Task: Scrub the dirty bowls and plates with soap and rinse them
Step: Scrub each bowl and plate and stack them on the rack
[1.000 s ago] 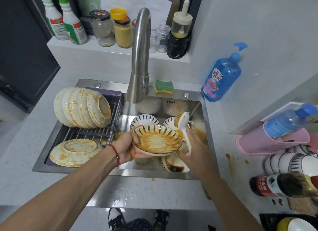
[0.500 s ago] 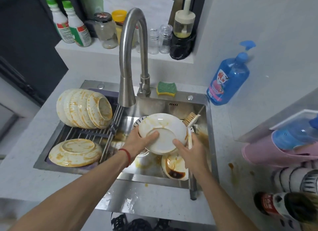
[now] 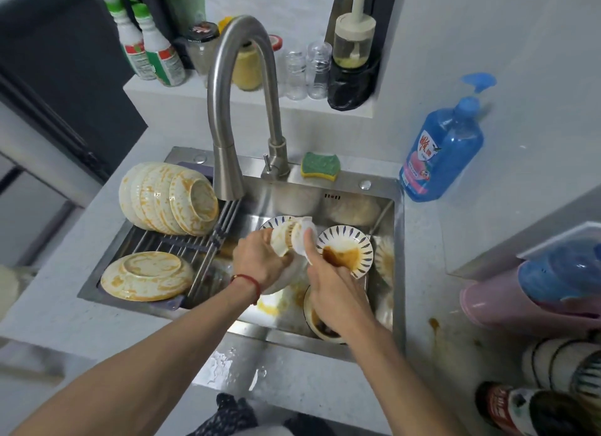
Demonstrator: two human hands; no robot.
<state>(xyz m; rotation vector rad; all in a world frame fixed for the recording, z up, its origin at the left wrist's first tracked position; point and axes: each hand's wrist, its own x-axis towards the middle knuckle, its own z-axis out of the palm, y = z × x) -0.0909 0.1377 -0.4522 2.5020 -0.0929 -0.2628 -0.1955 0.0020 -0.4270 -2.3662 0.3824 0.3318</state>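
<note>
Scrubbing underway at sink [image 3: 398, 273] centre, no water visible from faucet [image 3: 227, 117]. Left hand [image 3: 260, 260] gripping bowl [image 3: 282, 240], fingers curled round rim, bowl tilted on edge over basin. Right hand [image 3: 328, 286] clamped on brush [image 3: 304, 237], head against bowl, detail blurred. Dirty patterned bowl [image 3: 344, 250] just beside at 3 o'clock; stained stack [image 3: 169, 198] on rack at 10 o'clock; soap bottle [image 3: 442, 149] at 2 o'clock. Next, likely: work brush round bowl, then rinse under faucet; needs tap opened.
</note>
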